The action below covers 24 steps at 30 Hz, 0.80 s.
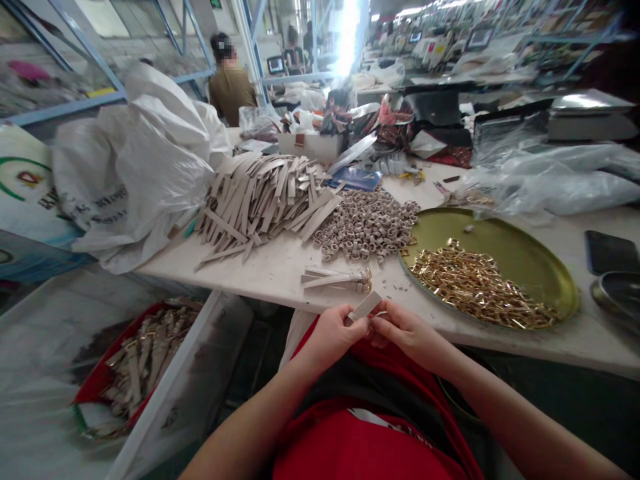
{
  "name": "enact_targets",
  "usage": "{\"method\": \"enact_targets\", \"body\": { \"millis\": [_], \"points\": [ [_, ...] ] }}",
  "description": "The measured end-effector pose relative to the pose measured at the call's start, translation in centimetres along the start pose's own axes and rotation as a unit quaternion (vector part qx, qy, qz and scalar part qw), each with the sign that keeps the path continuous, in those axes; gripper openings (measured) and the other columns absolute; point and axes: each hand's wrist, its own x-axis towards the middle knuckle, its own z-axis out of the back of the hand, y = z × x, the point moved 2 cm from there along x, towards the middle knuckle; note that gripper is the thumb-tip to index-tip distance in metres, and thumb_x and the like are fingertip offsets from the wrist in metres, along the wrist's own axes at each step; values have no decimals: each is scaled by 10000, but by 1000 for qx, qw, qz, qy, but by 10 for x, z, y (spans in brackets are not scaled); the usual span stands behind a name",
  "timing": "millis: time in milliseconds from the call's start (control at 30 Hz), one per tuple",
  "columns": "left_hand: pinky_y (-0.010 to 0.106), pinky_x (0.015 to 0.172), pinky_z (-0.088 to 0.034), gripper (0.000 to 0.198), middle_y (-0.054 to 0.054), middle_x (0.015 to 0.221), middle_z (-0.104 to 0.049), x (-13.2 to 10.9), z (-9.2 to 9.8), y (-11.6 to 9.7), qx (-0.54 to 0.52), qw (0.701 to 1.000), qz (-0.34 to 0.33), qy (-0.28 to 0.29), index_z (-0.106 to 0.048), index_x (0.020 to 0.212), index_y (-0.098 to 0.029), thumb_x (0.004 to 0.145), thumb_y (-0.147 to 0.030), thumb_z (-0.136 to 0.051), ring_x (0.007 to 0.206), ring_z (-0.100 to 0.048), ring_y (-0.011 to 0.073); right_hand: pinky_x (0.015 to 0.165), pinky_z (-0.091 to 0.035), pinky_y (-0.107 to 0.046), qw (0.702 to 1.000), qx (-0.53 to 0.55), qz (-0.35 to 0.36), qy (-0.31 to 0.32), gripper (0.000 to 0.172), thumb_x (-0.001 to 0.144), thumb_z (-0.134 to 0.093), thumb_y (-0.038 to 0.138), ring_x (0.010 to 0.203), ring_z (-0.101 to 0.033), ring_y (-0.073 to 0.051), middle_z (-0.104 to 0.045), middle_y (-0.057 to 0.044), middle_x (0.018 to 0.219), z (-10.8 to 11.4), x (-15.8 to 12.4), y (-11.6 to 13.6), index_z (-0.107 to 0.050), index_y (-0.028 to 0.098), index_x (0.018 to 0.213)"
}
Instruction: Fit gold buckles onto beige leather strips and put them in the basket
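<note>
Work in hand at a cream-white tabletop (173, 263), with finished and unfinished stock on view. A short, flat, taupe-grey strap (369, 304) is held just off the front edge, above the worker's lap. The fingers of the left hand (336, 333) are closed on it, thumb uppermost; those of the right hand (399, 328) are pinched together at its near end, where any small fitting is hidden. Done, to judge by appearance: a small bundle of grey straps with gold buckles (334, 279), lying just beyond the hands, and many similar pieces. The piece being held seems only partly made up. Left to do, by the same reading: a large heap of loose grey strips (265, 200) and a mound of small grey ring-shaped loops (367, 223), both lying directly on the tabletop; much stock appears unused. Containers: a round, olive-gold, shallow tray (533, 257), right, holds a spread of shiny gold metal buckles (475, 280); a red-sided bag (97, 380), lower left, inside a white, straight-walled bin (170, 363), holds buckled grey straps (150, 360); a crumpled white plastic sack (150, 133) has contents not visible
</note>
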Motion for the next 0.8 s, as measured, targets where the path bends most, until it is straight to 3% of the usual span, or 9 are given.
{"method": "enact_targets", "body": {
  "millis": [100,200,267,333,400,500,633,700,800],
  "points": [
    [193,533,-360,222,-14,641,-538,4,2,-3,-13,999,15,-26,-604,795,-105,731,-306,-531,575,-452,93,637,-488,-331,985,-150,33,-74,203,825,-528,348,684,-608,-188,-643,-38,780,2,1,1,-514,213,977],
    [198,538,-362,208,-7,658,-544,9,1,-3,-7,999,25,-38,-597,781,-107,732,-300,-533,594,-455,100,726,-480,-391,942,-298,86,-126,165,793,-550,274,796,-622,-248,-668,-79,872,2,4,3,-569,225,949],
    [202,551,-362,214,-7,668,-542,12,0,-4,5,999,11,-39,-587,782,-114,746,-319,-537,607,-453,102,779,-467,-415,926,-333,108,-141,160,802,-521,254,865,-620,-272,-674,-99,936,2,8,0,-596,226,941],
    [203,561,-357,240,-9,677,-538,15,0,-4,14,999,-11,-28,-580,802,-123,773,-356,-530,618,-452,102,795,-464,-420,934,-314,92,-142,181,819,-495,257,887,-623,-276,-678,-101,962,3,12,-5,-605,227,959],
    [200,557,-345,275,-18,662,-519,16,4,-4,16,999,-30,-24,-565,808,-134,815,-399,-490,609,-442,97,784,-474,-410,962,-227,52,-142,204,832,-493,293,871,-634,-260,-686,-87,948,6,16,-11,-597,231,996],
    [199,527,-317,308,-42,594,-452,15,11,-2,19,999,-29,-42,-525,787,-154,872,-420,-398,554,-404,87,787,-486,-382,987,12,-11,-162,284,822,-537,387,841,-649,-216,-702,-54,890,12,22,-18,-565,234,1059],
    [207,520,-305,300,-46,566,-444,12,9,6,64,998,-6,-13,-479,704,-167,886,-384,-378,528,-404,89,869,-455,-338,927,300,-50,-218,287,745,-651,385,896,-640,-165,-709,-14,888,14,31,-16,-571,244,982],
    [212,523,-304,301,-39,569,-462,12,4,9,93,996,0,-6,-469,684,-170,889,-366,-368,533,-421,95,846,-461,-320,892,381,-71,-231,292,702,-693,349,902,-637,-162,-711,-6,887,10,36,-15,-569,246,945],
    [216,548,-312,275,-27,608,-500,16,-1,11,156,988,-16,-16,-505,726,-173,890,-340,-360,569,-453,108,782,-478,-321,867,436,-99,-222,363,676,-710,316,894,-638,-177,-710,-18,904,1,38,-15,-561,253,1000]
  ]
}}
